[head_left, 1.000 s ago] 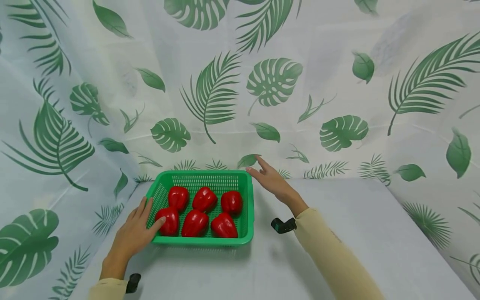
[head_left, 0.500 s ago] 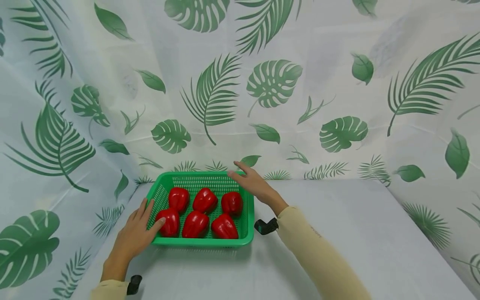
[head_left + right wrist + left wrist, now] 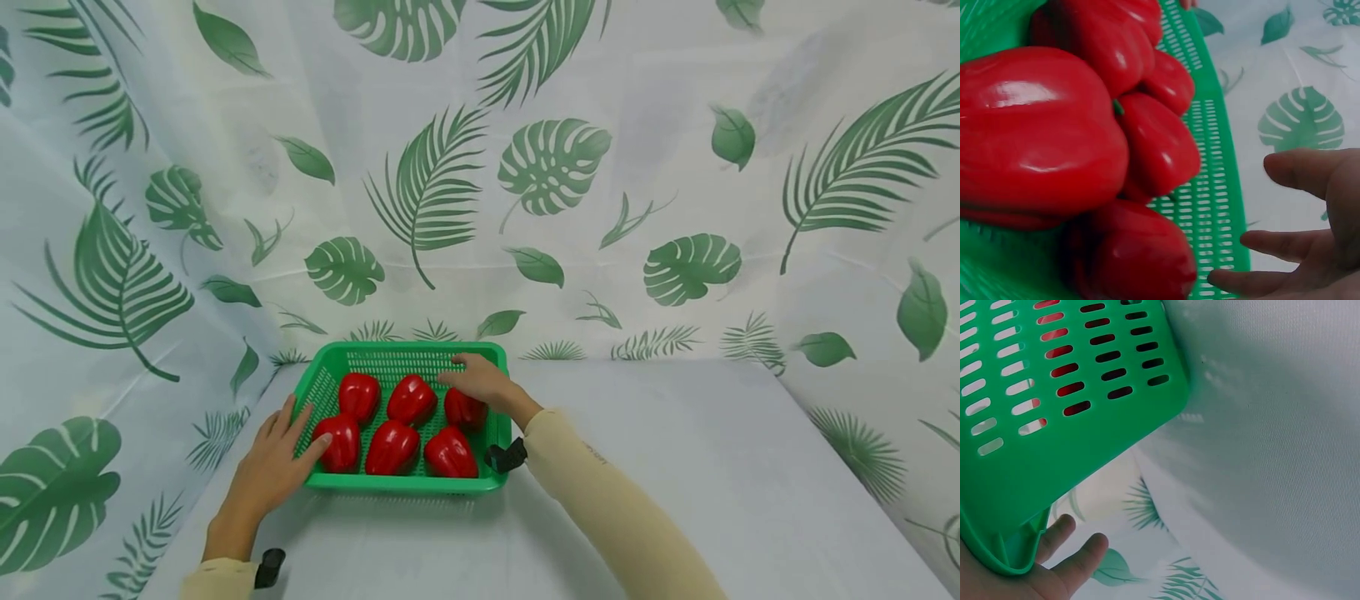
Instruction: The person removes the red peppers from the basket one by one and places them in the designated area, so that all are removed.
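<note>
Judging red bell peppers (image 3: 392, 447) slick, we'd cup mid-body; left hand (image 3: 267, 467) on basket's left rim (image 3: 302, 385); right hand (image 3: 483, 381) above rear right; fingers extended.

Soft, even light, white glare on the red peppers (image 3: 1035, 134), faint shadow beneath the green basket (image 3: 405, 482).

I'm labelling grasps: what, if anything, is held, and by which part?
Nothing, it seems: the left hand rests on the basket's left rim; the right hand hovers above the red peppers.
</note>
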Action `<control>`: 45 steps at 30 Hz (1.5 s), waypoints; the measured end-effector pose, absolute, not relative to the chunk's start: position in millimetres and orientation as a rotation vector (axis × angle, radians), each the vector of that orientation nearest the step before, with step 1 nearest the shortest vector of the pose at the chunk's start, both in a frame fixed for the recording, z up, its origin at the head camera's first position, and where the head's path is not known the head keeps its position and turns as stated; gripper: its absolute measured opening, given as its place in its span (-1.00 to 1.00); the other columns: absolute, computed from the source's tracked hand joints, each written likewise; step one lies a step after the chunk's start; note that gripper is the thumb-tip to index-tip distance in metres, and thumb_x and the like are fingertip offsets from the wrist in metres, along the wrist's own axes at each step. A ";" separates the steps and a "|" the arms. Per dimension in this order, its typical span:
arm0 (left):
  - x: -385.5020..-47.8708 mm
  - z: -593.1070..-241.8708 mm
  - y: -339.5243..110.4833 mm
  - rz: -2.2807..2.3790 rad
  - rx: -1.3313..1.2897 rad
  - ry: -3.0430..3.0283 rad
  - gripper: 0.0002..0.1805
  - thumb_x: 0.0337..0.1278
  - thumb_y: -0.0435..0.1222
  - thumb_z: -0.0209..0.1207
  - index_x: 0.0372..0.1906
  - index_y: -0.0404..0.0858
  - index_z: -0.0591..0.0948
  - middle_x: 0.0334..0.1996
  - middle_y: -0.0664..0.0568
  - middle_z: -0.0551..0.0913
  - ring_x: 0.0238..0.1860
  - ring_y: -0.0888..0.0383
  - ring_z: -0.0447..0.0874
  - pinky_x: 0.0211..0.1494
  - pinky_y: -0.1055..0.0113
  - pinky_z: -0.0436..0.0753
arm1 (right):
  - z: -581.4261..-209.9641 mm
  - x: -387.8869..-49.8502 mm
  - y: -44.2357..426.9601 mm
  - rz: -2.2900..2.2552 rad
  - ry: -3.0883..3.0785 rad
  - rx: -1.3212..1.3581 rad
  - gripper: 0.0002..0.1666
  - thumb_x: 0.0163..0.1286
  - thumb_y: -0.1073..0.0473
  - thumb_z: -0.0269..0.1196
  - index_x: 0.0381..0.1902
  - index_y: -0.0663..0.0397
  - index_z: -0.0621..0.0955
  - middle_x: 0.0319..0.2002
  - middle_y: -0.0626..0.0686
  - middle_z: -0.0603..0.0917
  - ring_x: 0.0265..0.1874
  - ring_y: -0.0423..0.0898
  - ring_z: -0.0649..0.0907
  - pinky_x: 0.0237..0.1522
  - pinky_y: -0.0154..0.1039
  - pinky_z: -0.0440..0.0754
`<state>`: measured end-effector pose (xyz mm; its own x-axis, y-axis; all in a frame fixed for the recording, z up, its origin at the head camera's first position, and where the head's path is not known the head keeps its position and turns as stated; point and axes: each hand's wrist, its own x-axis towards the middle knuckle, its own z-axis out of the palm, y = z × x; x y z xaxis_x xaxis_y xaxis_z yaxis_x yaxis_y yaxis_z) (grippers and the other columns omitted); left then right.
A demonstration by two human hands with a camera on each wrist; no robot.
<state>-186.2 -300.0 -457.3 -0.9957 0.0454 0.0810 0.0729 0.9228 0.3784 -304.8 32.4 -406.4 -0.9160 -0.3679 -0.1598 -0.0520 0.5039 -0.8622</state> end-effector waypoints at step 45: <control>-187.0 -453.9 -299.0 -0.614 -0.061 -3.031 -0.17 0.62 0.18 0.00 0.60 -0.38 0.35 0.68 -0.42 -0.09 0.52 -0.51 0.07 0.24 -0.60 0.43 | -433.6 -302.7 19.2 -1.106 2.699 -0.508 -0.41 0.24 0.41 0.47 0.25 0.40 0.65 0.07 0.28 0.71 -0.01 0.15 0.64 0.04 0.03 0.77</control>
<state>-187.0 -299.0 -453.9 -0.9981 0.0293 0.0550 0.0484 0.9204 0.3881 -302.7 19.2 -433.6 -0.9253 -0.3775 -0.0371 -0.2429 0.6647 -0.7065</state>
